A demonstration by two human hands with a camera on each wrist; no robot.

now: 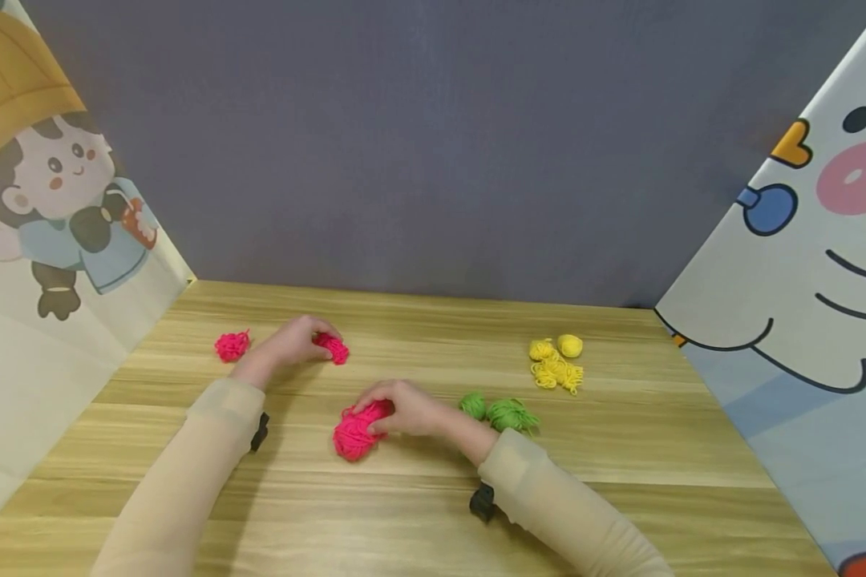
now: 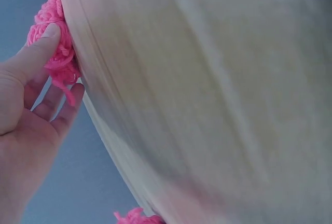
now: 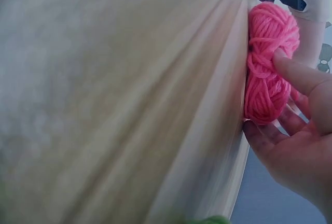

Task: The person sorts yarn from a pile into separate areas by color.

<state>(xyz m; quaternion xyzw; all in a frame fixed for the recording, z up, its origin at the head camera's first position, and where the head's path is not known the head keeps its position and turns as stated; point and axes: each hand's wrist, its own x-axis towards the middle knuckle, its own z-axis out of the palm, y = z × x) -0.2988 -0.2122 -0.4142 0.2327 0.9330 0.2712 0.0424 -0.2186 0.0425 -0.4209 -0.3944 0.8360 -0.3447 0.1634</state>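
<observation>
My left hand (image 1: 299,340) grips a small pink yarn bundle (image 1: 333,348) on the far left part of the table. In the left wrist view, the thumb presses on that bundle (image 2: 54,40) and a loose strand hangs by the fingers. Nearer to me, my right hand (image 1: 404,407) holds a larger pink ball of yarn (image 1: 355,434) at its right side. The right wrist view shows this ball (image 3: 270,63) wound lengthwise with a band round its middle, the thumb on one face and fingers behind. Another small pink yarn clump (image 1: 232,346) lies left of my left hand.
Two green yarn bundles (image 1: 511,415) lie beside my right wrist. Farther right and back sit several yellow yarn bundles (image 1: 557,373), grouped together. A grey panel (image 1: 418,160) closes off the table's (image 1: 404,513) far edge, and printed panels (image 1: 801,264) stand at both sides.
</observation>
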